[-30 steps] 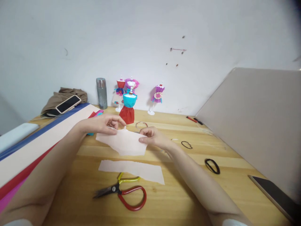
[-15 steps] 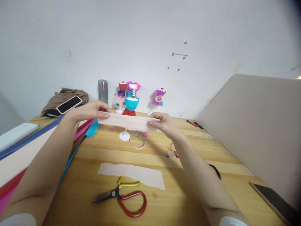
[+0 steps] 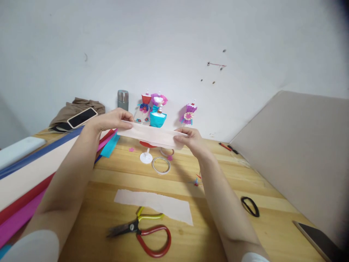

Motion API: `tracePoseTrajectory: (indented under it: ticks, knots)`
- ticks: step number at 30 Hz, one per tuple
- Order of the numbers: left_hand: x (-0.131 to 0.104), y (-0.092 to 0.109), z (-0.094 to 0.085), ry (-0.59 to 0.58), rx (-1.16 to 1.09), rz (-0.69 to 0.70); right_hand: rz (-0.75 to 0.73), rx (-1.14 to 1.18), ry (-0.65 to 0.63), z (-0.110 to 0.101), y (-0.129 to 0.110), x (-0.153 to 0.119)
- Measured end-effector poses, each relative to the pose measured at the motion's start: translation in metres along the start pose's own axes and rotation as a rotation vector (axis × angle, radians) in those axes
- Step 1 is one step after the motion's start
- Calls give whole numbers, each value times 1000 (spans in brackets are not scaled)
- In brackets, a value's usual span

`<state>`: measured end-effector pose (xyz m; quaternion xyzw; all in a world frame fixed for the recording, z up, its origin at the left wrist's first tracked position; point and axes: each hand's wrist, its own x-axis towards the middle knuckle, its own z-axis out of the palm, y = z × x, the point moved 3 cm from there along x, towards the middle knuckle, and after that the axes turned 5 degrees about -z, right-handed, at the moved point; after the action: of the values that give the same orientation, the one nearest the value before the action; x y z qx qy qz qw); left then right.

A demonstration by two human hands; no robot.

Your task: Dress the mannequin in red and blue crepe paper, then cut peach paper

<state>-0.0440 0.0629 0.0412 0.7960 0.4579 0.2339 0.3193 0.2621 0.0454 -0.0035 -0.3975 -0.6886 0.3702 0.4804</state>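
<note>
- Head view, centre: we hold a pale pink paper strip [image 3: 154,135] in the air above the far half of the desk [image 3: 218,218], stretched flat between both hands, so its whole length faces us.
- Our left hand [image 3: 109,122] pinches the strip's left end, thumb beneath and fingers on top; this grip is closed on the paper.
- Our right hand [image 3: 191,140] pinches the right end in the same way, also closed on the paper. The two pinches pull apart lightly, which we judge keeps the thin sheet taut and level rather than sagging.
- Directly behind and partly hidden by the strip stands a small mannequin in a blue top [image 3: 158,118] on a white round base [image 3: 146,157]; its red skirt shows only as a sliver under the strip's lower edge.
- Beside the base lies a ring of clear tape [image 3: 161,165], with a second ring just behind it, half covered by the strip.
- Further dressed mannequins stand at the wall: a pair at left [image 3: 148,103] and a purple one [image 3: 188,113] at right; a metal flask [image 3: 123,100] stands left of them.
- Nearer us, a second pale pink piece [image 3: 154,205] lies flat on the desk, touching red-handled scissors [image 3: 144,231].
- At left, long rolled sheets [image 3: 29,174] in cream, blue, red and magenta run along the desk edge; a phone [image 3: 81,117] rests on brown cloth.
- At right lie a black hair tie [image 3: 250,206] and a dark tablet [image 3: 319,240] by a beige panel.
</note>
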Motion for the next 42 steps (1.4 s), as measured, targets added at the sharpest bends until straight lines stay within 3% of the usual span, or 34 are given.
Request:
tracePoseTrajectory:
  ticks: [9,14,18,20,22,26,28,34,39,42]
  knots:
    - [0,3,6,29,2,-12,-53,-16,69,-2,6,0]
    - [-6,4,4,16,53,-5,-79,-50,86,-3,-5,-6]
    - [-14,16,10,-187,140,-2,-97,-110,8,1,-25,-19]
    - [-17,29,22,-321,171,29,-81,-123,-18,4,-34,-25]
    - [-16,43,38,-350,195,76,-57,-123,-51,8,-41,-27]
    - [-12,62,72,-188,234,83,-27,-83,-149,17,-49,-30]
    - [-12,65,84,-133,145,56,-27,-19,-161,17,-48,-32]
    - [-14,60,96,-1,-303,-27,2,337,-107,8,-22,-44]
    - [-13,55,115,248,-676,-36,35,358,-304,31,-10,-58]
    - [-16,57,124,379,-727,-29,71,356,-251,44,-11,-63]
